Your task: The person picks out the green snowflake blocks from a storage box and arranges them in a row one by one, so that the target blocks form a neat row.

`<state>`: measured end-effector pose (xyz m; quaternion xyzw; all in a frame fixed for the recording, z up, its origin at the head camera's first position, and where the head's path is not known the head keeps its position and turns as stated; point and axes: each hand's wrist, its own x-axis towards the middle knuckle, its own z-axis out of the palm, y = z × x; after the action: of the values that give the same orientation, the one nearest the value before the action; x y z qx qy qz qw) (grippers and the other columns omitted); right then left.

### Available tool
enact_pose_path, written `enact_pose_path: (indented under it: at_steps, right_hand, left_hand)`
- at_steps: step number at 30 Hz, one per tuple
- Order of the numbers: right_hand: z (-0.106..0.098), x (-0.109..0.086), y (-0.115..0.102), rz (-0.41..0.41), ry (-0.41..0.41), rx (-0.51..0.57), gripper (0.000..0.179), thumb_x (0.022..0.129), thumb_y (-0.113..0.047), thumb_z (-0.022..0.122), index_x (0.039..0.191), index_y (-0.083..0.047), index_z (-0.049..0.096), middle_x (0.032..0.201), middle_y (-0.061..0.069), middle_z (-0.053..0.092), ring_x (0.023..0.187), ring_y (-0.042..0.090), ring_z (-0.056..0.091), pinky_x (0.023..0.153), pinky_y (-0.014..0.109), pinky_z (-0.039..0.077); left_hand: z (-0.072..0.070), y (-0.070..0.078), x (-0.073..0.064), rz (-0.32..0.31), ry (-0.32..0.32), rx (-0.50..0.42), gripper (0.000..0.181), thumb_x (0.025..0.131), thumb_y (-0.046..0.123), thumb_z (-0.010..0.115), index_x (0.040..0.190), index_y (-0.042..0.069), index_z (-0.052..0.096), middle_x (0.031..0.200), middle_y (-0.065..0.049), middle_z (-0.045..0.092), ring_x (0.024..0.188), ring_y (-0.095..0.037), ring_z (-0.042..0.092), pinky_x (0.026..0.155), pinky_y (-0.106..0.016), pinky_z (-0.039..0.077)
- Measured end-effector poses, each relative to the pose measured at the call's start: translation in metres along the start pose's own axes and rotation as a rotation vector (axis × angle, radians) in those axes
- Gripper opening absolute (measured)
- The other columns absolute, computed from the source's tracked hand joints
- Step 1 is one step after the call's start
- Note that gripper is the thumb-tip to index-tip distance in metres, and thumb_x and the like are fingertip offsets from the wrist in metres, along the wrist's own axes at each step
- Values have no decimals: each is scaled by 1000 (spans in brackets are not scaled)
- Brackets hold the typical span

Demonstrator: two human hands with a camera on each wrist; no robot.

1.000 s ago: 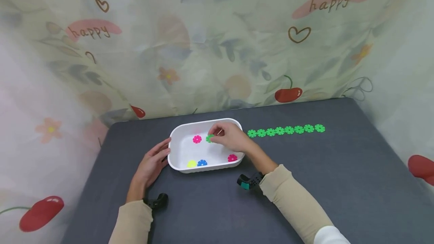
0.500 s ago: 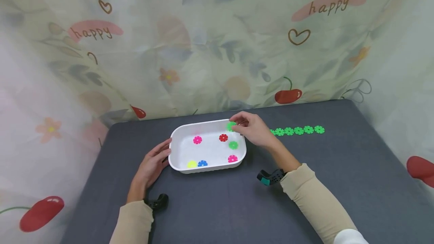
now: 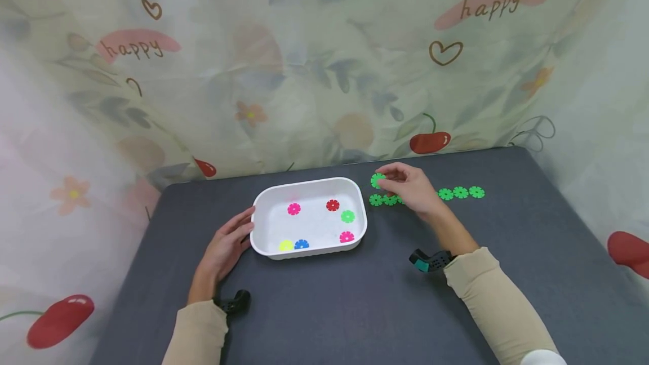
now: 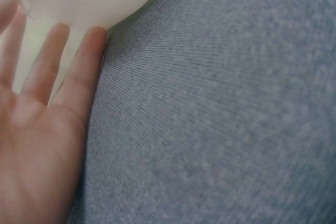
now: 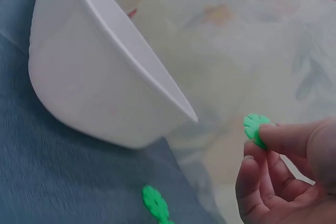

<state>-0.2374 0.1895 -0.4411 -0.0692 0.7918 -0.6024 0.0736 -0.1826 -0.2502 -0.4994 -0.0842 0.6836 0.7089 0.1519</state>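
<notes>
My right hand pinches a green interlocking disc between thumb and fingers, right of the white tray and over the left part of a row of green discs. The right wrist view shows that notched disc held at the fingertips, above the table. With fingers extended, my left hand touches the left end of the tray; its fingertips meet the tray wall in the left wrist view. Part of the row is hidden behind my right hand.
Inside the tray lie several loose discs: a pink disc, a red disc, a green disc, a blue disc and a yellow disc among them. A patterned curtain hangs behind the dark table.
My right hand has lifted a green disc from inside the tray and carried it right, past the tray's rim, to above the row. My left hand has stayed at the tray's end.
</notes>
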Motion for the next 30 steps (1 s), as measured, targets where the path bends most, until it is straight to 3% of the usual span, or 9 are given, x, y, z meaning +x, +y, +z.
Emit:
enact_pose_path:
  at_steps: [8, 12, 20, 30]
  right_hand:
    - [-29, -8, 12, 25, 45, -40, 38, 98, -28, 70, 129, -7, 67, 103, -3, 69, 91, 16, 68, 84, 34, 59]
    - [-43, -14, 16, 31, 54, -32, 40, 98, -28, 70, 130, -4, 65, 101, -9, 70, 90, 10, 69, 85, 34, 59]
    - [-64, -25, 28, 41, 91, -13, 43, 99, -26, 69, 132, 0, 62, 101, -12, 69, 89, 15, 72, 86, 34, 61]
    - [-93, -34, 45, 75, 172, -73, 44, 100, -27, 67, 132, 2, 61, 96, -11, 66, 83, 13, 72, 83, 35, 62]
  left_hand:
    - [2, -4, 0, 8, -1, -18, 63, 101, 26, 64, 158, 18, 39, 165, -3, 36, 143, -13, 41, 100, -20, 49]
    - [2, -5, 0, 3, -1, -22, 62, 102, 24, 63, 158, 18, 38, 165, -3, 35, 146, -15, 39, 106, -25, 46]
    - [0, -3, 1, 8, 1, 4, 64, 102, 29, 64, 159, 19, 37, 167, -2, 32, 146, -13, 37, 122, -43, 33]
    - [0, -2, 2, 7, 5, 10, 65, 101, 31, 64, 159, 20, 37, 168, -1, 31, 150, -18, 34, 126, -49, 28]
